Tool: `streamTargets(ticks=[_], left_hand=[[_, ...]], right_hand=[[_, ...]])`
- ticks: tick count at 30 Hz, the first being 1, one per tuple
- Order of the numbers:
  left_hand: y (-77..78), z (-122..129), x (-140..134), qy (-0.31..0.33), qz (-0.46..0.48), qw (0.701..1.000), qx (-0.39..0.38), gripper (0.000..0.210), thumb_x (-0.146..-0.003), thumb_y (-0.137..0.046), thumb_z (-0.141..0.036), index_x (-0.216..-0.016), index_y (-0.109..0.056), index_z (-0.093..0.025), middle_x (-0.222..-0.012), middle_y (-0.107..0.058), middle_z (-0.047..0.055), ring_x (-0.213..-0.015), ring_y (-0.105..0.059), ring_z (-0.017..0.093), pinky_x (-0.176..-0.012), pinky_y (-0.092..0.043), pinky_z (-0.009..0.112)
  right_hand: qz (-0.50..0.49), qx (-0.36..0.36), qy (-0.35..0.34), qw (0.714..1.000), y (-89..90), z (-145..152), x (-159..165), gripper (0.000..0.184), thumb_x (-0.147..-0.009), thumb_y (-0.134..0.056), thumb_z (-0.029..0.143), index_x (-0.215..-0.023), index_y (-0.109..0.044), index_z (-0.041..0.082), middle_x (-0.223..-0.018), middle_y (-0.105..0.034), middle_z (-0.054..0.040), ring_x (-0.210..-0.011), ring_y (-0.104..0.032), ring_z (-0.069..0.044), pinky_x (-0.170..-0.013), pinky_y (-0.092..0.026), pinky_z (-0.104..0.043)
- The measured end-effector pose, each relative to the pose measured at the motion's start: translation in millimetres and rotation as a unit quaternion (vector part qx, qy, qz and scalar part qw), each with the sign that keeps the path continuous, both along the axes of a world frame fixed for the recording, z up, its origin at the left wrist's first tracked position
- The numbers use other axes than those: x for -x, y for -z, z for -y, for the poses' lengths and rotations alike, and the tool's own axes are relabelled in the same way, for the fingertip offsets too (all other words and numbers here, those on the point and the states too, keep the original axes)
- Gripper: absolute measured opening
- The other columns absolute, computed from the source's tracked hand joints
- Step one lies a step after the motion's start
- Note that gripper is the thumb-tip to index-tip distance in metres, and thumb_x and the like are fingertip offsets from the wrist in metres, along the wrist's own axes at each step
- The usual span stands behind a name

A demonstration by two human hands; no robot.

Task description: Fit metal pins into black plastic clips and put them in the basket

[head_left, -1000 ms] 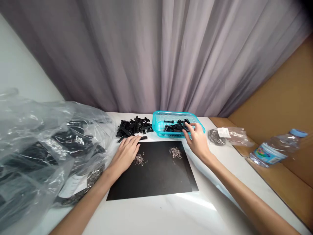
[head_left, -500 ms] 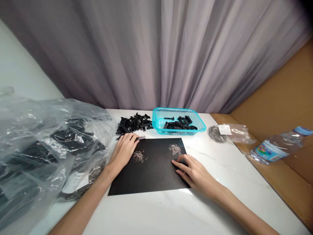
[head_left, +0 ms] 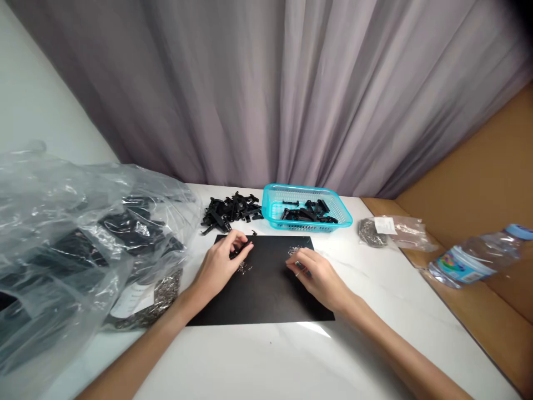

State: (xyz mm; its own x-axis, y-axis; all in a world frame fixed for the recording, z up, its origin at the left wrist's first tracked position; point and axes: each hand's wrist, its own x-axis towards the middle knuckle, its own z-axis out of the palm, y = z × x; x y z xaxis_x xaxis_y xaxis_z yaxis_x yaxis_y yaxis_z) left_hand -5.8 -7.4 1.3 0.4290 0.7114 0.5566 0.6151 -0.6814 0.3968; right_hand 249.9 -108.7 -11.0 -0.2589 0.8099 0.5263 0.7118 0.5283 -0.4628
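Note:
My left hand is curled round a small black plastic part, mostly hidden by the fingers. It hovers at the left side of a black mat, partly covering a heap of small metal pins. Over the mat's right side, the fingertips of my right hand are drawn together at a second heap of metal pieces. Whatever they pinch is too small to make out. Beyond the left hand lies a pile of black plastic parts.
A blue basket with black parts stands at the back. Clear plastic bags fill the left side, with a labelled bag of metal pieces. To the right are another small bag, a water bottle and cardboard.
My left hand has come from the pile's edge toward me, now with a black part in it. My right hand has moved up to the right heap and its fingers have closed.

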Motion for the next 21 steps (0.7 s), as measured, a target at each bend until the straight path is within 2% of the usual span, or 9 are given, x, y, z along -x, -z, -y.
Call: streamTargets(ticks=[2,4,7,9,11,14,18,21], left_hand=[[-2.0,8.8,-6.3,0.026,0.039,0.997,0.061,0.017,-0.096,-0.067,-0.035,-0.105,-0.058,-0.024,-0.091,-0.072,-0.002,-0.078,-0.071,0.016,-0.064,-0.055,0.025],[-3.5,16.2,-10.5,0.052,0.07,0.989,0.119,0.022,-0.096,-0.068,-0.036,-0.114,-0.061,-0.025,-0.094,-0.073,-0.002,-0.084,-0.073,0.016,-0.065,-0.056,0.025],[-3.9,24.0,-13.3,0.1,0.057,0.984,0.136,0.021,-0.101,-0.062,-0.034,-0.12,-0.066,-0.028,-0.11,-0.075,0.0,-0.091,-0.073,0.016,-0.069,-0.057,0.025],[-2.6,27.3,-14.1,0.133,0.048,0.982,0.129,0.021,-0.104,-0.057,-0.032,-0.121,-0.069,-0.029,-0.116,-0.074,0.002,-0.096,-0.072,0.017,-0.075,-0.059,0.028],[-0.6,29.6,-14.7,0.159,0.052,0.979,0.115,0.022,-0.105,-0.055,-0.03,-0.12,-0.07,-0.028,-0.12,-0.073,0.004,-0.11,-0.069,0.02,-0.091,-0.06,0.033],[2.1,32.8,-15.3,0.184,0.053,0.973,0.129,0.021,-0.105,-0.054,-0.028,-0.116,-0.072,-0.028,-0.14,-0.066,0.006,-0.128,-0.063,0.023,-0.111,-0.052,0.043],[1.8,38.3,-17.2,0.194,0.04,0.965,0.169,0.019,-0.103,-0.057,-0.032,-0.116,-0.071,-0.028,-0.152,-0.058,0.007,-0.13,-0.064,0.025,-0.115,-0.048,0.048],[-1.1,43.0,-19.7,0.204,0.053,0.965,0.158,0.022,-0.096,-0.069,-0.036,-0.115,-0.069,-0.026,-0.151,-0.059,0.009,-0.133,-0.062,0.028,-0.114,-0.049,0.047]], right_hand=[[-0.03,0.02,-0.005,0.999,4.2,0.0,1.8,0.012,-0.102,-0.055,0.014,-0.099,-0.061,0.024,-0.095,-0.067,-0.0042,-0.086,-0.065,-0.02,-0.075,-0.054,-0.032],[-0.066,0.043,-0.008,0.997,11.6,2.5,3.6,0.015,-0.102,-0.057,0.013,-0.109,-0.064,0.025,-0.099,-0.069,-0.0041,-0.085,-0.066,-0.019,-0.075,-0.055,-0.032],[-0.125,0.05,-0.007,0.991,20.7,8.1,7.2,0.027,-0.101,-0.061,0.015,-0.125,-0.065,0.026,-0.102,-0.072,-0.0042,-0.084,-0.068,-0.018,-0.077,-0.056,-0.032],[-0.147,0.04,0.008,0.988,21.2,11.2,10.6,0.022,-0.1,-0.064,0.018,-0.119,-0.07,0.025,-0.098,-0.074,-0.0041,-0.082,-0.067,-0.019,-0.074,-0.056,-0.032],[-0.155,0.035,0.021,0.987,16.7,13.5,14.6,0.013,-0.099,-0.065,0.02,-0.108,-0.074,0.025,-0.093,-0.075,-0.0039,-0.079,-0.065,-0.019,-0.07,-0.054,-0.033],[-0.179,0.038,0.017,0.983,5.0,16.5,18.7,0.011,-0.1,-0.065,0.022,-0.099,-0.075,0.026,-0.093,-0.077,-0.0033,-0.081,-0.065,-0.02,-0.074,-0.054,-0.036],[-0.193,0.037,0.0,0.981,-5.1,20.9,18.3,0.01,-0.099,-0.066,0.025,-0.097,-0.076,0.028,-0.103,-0.077,-0.0046,-0.098,-0.068,-0.024,-0.09,-0.051,-0.044],[-0.215,0.048,0.011,0.975,-3.1,21.6,17.9,0.011,-0.099,-0.067,0.026,-0.096,-0.077,0.028,-0.099,-0.076,-0.0056,-0.093,-0.067,-0.024,-0.083,-0.052,-0.041]])
